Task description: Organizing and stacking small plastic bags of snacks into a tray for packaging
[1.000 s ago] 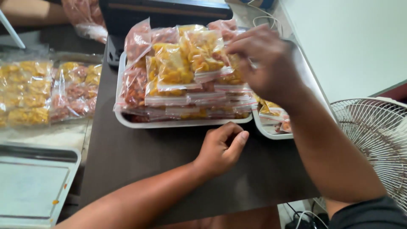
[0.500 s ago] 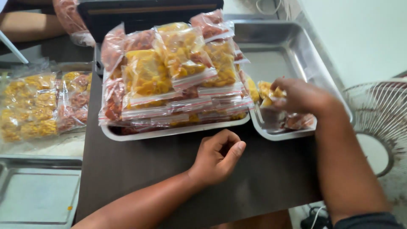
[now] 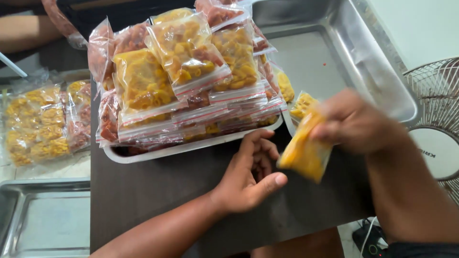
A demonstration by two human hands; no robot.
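Observation:
My right hand (image 3: 358, 125) grips a small clear zip bag of yellow snacks (image 3: 305, 152), blurred, hanging just above the dark table near the front right. My left hand (image 3: 248, 174) rests on the dark table (image 3: 153, 186), fingers loosely curled, holding nothing, a little left of the bag. Behind it stands a steel tray (image 3: 143, 155) piled high with several sealed bags of yellow and reddish snacks (image 3: 186, 76). A larger steel tray (image 3: 344, 62) at the right holds a few yellow bags (image 3: 301, 102) in its near corner.
More filled bags (image 3: 43, 124) lie on the left surface. Another steel tray (image 3: 43, 220) sits at the bottom left. A fan's wire guard (image 3: 435, 110) stands at the right edge. Another person's arm (image 3: 24, 31) shows at the top left.
My right hand went from the top of the pile into the right tray, then came back toward me holding a yellow bag. The left hand stayed put.

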